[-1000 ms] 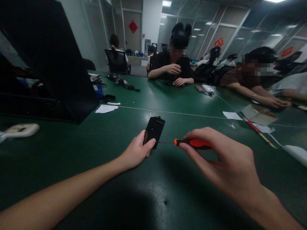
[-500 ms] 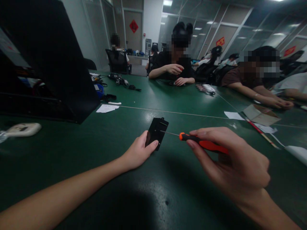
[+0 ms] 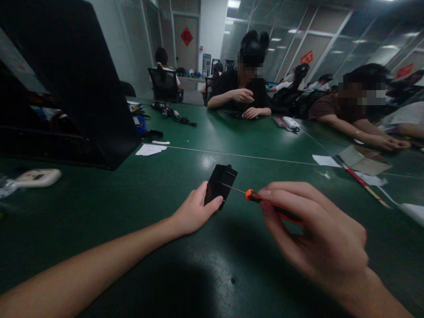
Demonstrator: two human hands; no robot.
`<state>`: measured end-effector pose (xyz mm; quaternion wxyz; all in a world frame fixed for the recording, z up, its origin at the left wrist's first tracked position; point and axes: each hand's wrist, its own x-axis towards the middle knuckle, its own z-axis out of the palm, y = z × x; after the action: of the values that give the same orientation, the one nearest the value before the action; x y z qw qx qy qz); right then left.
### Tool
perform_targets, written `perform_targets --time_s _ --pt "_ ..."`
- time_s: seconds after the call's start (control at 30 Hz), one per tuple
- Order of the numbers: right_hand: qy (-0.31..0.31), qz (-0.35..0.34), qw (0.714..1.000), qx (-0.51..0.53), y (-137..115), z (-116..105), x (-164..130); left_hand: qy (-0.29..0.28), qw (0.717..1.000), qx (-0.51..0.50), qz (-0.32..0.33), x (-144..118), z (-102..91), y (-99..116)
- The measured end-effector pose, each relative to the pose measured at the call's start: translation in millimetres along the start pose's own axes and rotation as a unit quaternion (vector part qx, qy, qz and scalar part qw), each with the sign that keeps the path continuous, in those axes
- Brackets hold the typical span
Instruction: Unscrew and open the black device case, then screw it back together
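Behind black device (image 3: pixel 220 185): paper (image 3: pixel 150 149), monitor (image 3: pixel 76 84), seated people (image 3: pixel 243 86).

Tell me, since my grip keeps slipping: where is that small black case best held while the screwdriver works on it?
Probably by its near lower end, from the left, as the left hand holds the black case: its face tilts toward the screwdriver, leaving that side free.

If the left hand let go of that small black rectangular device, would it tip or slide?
The small black rectangular device stands tilted on its lower edge, propped by the left hand, so it would probably fall flat. It looks rigid and light. The glossy green table might let it slide.
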<state>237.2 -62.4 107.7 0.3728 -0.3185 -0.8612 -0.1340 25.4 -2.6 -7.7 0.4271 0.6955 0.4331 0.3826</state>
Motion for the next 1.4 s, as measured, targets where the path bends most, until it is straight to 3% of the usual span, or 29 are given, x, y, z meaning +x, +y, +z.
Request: perform_targets --time_s 0.2,0.5,0.7,1.4 --pt "-0.06 0.031 0.998 -0.006 -1.0 -10.0 2.9 0.001 1.0 0.003 0.005 -1.1 -0.4 -0.3" --pt "-0.061 0.049 0.997 -0.003 -1.1 -12.1 5.5 -0.004 1.0 0.013 0.007 -1.8 -0.4 0.2" --pt "-0.027 0.056 0.998 0.006 -0.8 -13.1 6.0 -0.012 1.0 0.018 0.016 -1.6 0.3 -1.0" --pt "-0.038 0.041 0.998 -0.009 -1.8 -15.3 6.2 -0.021 1.0 0.016 0.014 -2.7 0.1 1.0"
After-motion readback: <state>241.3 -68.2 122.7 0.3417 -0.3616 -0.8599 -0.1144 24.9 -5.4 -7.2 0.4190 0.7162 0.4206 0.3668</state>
